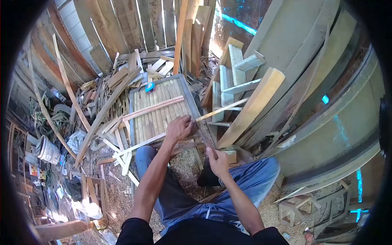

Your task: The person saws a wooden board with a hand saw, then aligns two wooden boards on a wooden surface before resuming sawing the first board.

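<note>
A slatted wooden panel (pixel 157 114) with a dark frame lies in front of my knees. My left hand (pixel 179 128) is closed near the panel's right edge, at the lower end of a thin light strip (pixel 222 109) that slants up to the right. What its fingers hold is too small to tell. My right hand (pixel 218 162) is wrapped round the near end of a dark narrow piece (pixel 206 139), which runs up toward my left hand. Across the panel lies a reddish wooden strip (pixel 153 108). A blue tape measure (pixel 150 87) rests near the panel's top edge.
A thick pale beam (pixel 255 104) leans at the right, beside a whitish stepped wooden piece (pixel 234 77). Scrap wood (pixel 118 77) is heaped beyond the panel. At the left stands a white bucket (pixel 49 150). A small wooden frame (pixel 298 210) sits at the lower right.
</note>
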Motion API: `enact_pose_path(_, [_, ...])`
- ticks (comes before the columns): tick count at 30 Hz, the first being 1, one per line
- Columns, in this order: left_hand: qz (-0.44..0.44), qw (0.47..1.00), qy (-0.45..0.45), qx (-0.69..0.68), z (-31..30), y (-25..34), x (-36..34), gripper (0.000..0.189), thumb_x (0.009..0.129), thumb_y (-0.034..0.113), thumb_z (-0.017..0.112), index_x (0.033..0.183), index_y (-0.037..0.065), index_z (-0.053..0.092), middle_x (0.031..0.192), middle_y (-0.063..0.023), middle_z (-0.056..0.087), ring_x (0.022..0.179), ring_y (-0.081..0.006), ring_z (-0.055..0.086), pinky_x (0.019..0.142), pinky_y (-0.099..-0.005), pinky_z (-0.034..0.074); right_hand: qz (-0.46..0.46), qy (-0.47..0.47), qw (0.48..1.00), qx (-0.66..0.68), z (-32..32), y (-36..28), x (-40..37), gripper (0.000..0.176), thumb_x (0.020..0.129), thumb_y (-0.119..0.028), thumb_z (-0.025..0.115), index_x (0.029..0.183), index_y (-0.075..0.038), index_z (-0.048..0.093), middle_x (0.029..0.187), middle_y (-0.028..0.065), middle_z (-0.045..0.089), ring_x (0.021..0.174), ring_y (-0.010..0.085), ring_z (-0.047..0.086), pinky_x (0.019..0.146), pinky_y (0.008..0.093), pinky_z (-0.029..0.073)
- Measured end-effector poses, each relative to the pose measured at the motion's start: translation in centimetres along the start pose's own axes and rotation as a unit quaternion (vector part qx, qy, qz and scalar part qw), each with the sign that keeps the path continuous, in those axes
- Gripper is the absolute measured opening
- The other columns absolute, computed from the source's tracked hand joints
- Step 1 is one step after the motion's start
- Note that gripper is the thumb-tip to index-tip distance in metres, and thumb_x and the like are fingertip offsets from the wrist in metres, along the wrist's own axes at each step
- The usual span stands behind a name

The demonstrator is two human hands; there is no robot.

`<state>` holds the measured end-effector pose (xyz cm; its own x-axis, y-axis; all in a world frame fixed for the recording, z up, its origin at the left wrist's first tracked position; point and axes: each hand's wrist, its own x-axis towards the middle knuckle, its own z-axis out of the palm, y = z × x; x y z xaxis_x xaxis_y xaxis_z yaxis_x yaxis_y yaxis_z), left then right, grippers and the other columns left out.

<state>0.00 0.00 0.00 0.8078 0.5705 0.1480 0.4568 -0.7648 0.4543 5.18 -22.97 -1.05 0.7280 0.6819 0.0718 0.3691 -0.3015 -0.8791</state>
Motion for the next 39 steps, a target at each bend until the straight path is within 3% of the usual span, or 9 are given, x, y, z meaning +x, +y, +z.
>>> enact_pose_path(3, [0.0,0.999,-0.014,-0.037,2.7,1.5,-1.8,0.034,0.095,0.038,0.048,0.088,0.006,0.057,0.09,-0.0141,0.065,0.09,-0.0349,0.062,0.078,-0.0458,0.05,0.028,0.002,0.999,-0.021,-3.9,1.2,-5.8,0.048,0.096,-0.04,0.057,0.074,0.002,0.066,0.051,0.0047,0.052,0.05,0.0127,0.051,0.051,0.0341,0.04])
enact_pose_path(5, [0.025,0.999,0.014,-0.019,2.2,0.9,-0.9,0.033,0.095,0.037,0.048,0.088,0.006,0.057,0.089,-0.0138,0.065,0.09,-0.0353,0.062,0.077,-0.0455,0.05,0.067,-0.005,0.997,0.027,-4.2,2.4,-7.1,0.045,0.093,-0.039,0.059,0.084,0.004,0.067,0.056,0.0216,0.049,0.046,0.0276,0.053,0.05,0.0393,0.041])
enact_pose_path(12, [0.039,0.999,0.031,-0.007,0.8,0.4,-1.1,0.031,0.095,0.036,0.048,0.094,0.007,0.06,0.091,-0.0149,0.065,0.091,-0.0351,0.063,0.078,-0.0456,0.05,0.049,0.024,0.998,0.031,0.9,-2.1,2.6,0.047,0.094,-0.039,0.058,0.077,0.005,0.065,0.054,0.0205,0.05,0.046,0.0299,0.051,0.05,0.0417,0.039])
enact_pose_path(17, [0.036,0.999,-0.012,-0.021,0.6,-0.2,-0.3,0.032,0.097,0.036,0.046,0.094,0.007,0.06,0.091,-0.0153,0.065,0.091,-0.0359,0.062,0.078,-0.0464,0.05,-0.022,0.034,0.999,0.025,0.0,0.0,-0.8,0.042,0.092,-0.033,0.062,0.073,0.005,0.064,0.054,0.0208,0.05,0.048,0.0331,0.053,0.051,0.0412,0.04])
enact_pose_path(23, [0.015,1.0,-0.023,-0.014,0.0,0.6,-0.6,0.034,0.096,0.037,0.046,0.094,0.005,0.058,0.092,-0.0156,0.064,0.095,-0.0357,0.061,0.079,-0.0468,0.049,0.118,0.007,0.993,0.02,-1.5,2.7,-6.6,0.041,0.093,-0.033,0.061,0.077,0.004,0.066,0.054,0.0198,0.051,0.048,0.0272,0.055,0.051,0.039,0.04])
enact_pose_path(25, [0.04,0.999,-0.005,-0.012,1.2,0.5,-1.1,0.032,0.097,0.035,0.046,0.094,0.005,0.057,0.093,-0.0159,0.064,0.095,-0.0358,0.061,0.079,-0.0464,0.049,0.034,0.047,0.998,0.025,-0.4,1.1,-3.1,0.043,0.094,-0.036,0.06,0.081,0.005,0.067,0.054,0.0186,0.05,0.047,0.0215,0.05,0.051,0.0384,0.039])
enact_pose_path(35, [0.078,0.996,0.041,0.006,1.0,-0.2,-1.3,0.024,0.092,0.03,0.056,0.091,0.006,0.058,0.09,-0.0116,0.062,0.091,-0.0337,0.061,0.076,-0.0453,0.05,0.004,0.029,0.998,0.053,0.4,0.2,-0.7,0.047,0.095,-0.038,0.059,0.082,0.006,0.067,0.053,0.0176,0.049,0.048,0.0174,0.045,0.051,0.0382,0.039])
enact_pose_path(37, [0.108,0.992,0.064,0.015,1.0,-0.4,-1.6,0.022,0.09,0.028,0.059,0.09,0.006,0.058,0.089,-0.0096,0.06,0.09,-0.0323,0.06,0.075,-0.0447,0.05,0.067,-0.003,0.996,0.057,0.3,0.5,-0.8,0.051,0.097,-0.039,0.057,0.064,0.001,0.057,0.053,-0.0005,0.047,0.051,0.0087,0.042,0.049,0.0306,0.033])
enact_pose_path(39, [0.113,0.991,0.068,0.021,1.1,-0.5,-1.6,0.022,0.088,0.028,0.061,0.092,0.006,0.059,0.091,-0.0101,0.059,0.092,-0.0317,0.059,0.076,-0.0442,0.049,0.054,-0.004,0.998,0.044,0.2,0.3,-0.8,0.05,0.097,-0.037,0.057,0.063,0.0,0.056,0.053,-0.0011,0.047,0.051,0.0082,0.042,0.049,0.0299,0.033])
